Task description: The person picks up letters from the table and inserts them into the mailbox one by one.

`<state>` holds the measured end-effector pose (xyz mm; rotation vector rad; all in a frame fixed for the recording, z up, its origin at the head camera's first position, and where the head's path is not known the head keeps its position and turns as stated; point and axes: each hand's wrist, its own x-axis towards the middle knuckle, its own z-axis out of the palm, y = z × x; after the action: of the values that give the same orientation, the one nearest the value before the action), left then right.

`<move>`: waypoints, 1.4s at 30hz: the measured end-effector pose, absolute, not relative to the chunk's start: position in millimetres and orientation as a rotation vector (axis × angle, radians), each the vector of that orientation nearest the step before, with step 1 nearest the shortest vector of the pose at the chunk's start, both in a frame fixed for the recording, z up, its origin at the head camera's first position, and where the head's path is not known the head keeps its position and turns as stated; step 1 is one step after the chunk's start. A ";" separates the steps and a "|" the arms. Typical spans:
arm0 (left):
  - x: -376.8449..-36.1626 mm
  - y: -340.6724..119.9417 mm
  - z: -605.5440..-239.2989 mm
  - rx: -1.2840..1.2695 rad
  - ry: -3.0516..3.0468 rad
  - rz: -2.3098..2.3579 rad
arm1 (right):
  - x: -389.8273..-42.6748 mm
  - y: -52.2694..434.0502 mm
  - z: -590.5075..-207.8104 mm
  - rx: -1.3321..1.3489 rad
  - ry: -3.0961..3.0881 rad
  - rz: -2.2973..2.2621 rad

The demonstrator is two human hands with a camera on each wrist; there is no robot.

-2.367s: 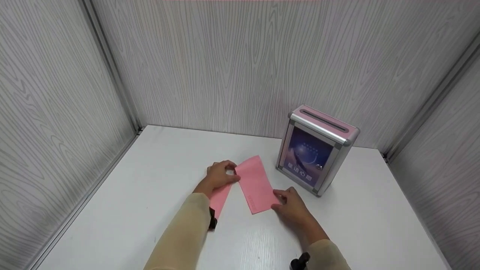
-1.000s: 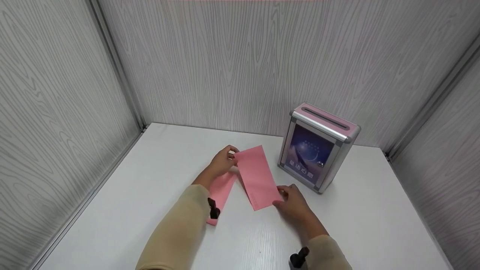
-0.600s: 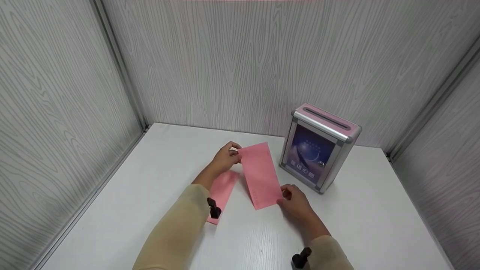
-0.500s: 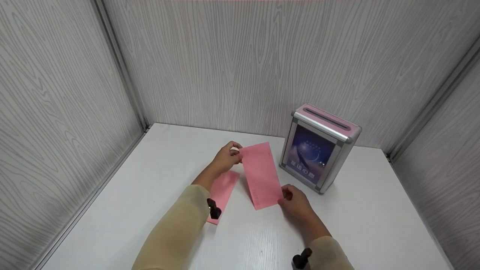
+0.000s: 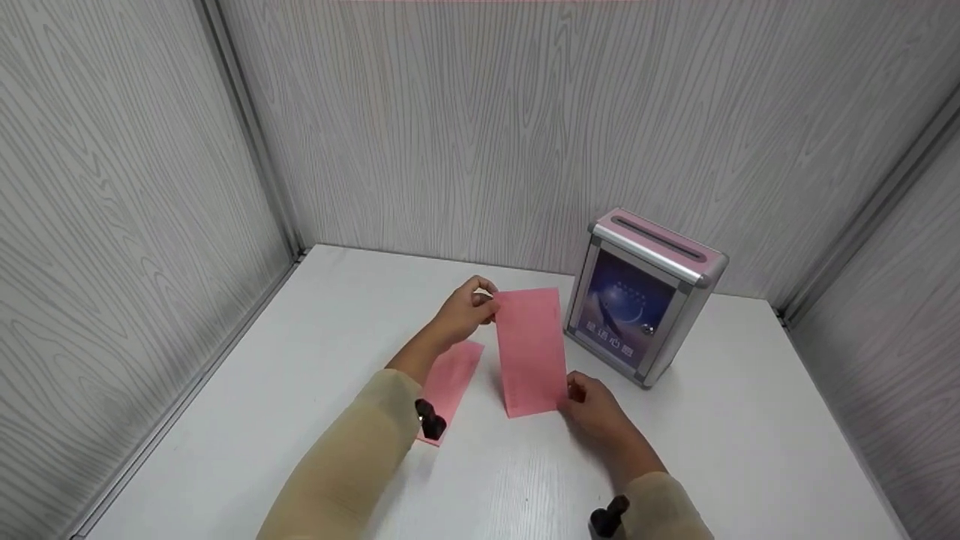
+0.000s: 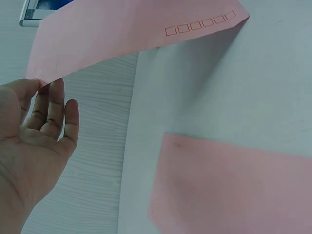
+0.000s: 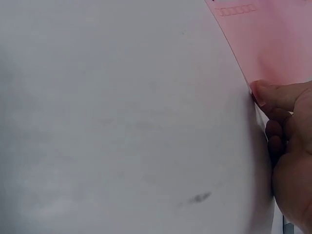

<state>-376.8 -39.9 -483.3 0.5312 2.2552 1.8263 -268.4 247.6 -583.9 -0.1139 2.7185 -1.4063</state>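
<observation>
A pink envelope (image 5: 531,351) stands tilted above the table between both hands, with a row of small red printed squares near one end in the left wrist view. My left hand (image 5: 463,310) pinches its upper left corner between thumb and fingers. Down at the lower right corner, my right hand (image 5: 595,407) pinches it with the thumb on the near face. A second pink envelope (image 5: 454,379) lies flat on the table, partly hidden under the left forearm; its corner (image 6: 185,180) shows in the left wrist view.
To the right of the envelopes stands a silver-framed box (image 5: 628,307) with a slot (image 5: 660,238) in its pink top and a keyhole on its front. Wood-grain panels (image 5: 450,135) enclose the white table (image 5: 330,300) at the back and sides.
The left hand has risen and moved right, lifting the envelope's upper end and turning it more upright. The right hand has shifted slightly right, still pinching the lower corner.
</observation>
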 end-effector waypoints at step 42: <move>-340.0 -17.7 -437.2 0.927 2.274 1.573 | -261.2 274.6 -477.5 -0.332 2.677 -1.305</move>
<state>-340.0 -17.7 -437.2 0.9273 2.2744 1.5730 -261.2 274.6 -477.5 -0.3317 2.6770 -1.3049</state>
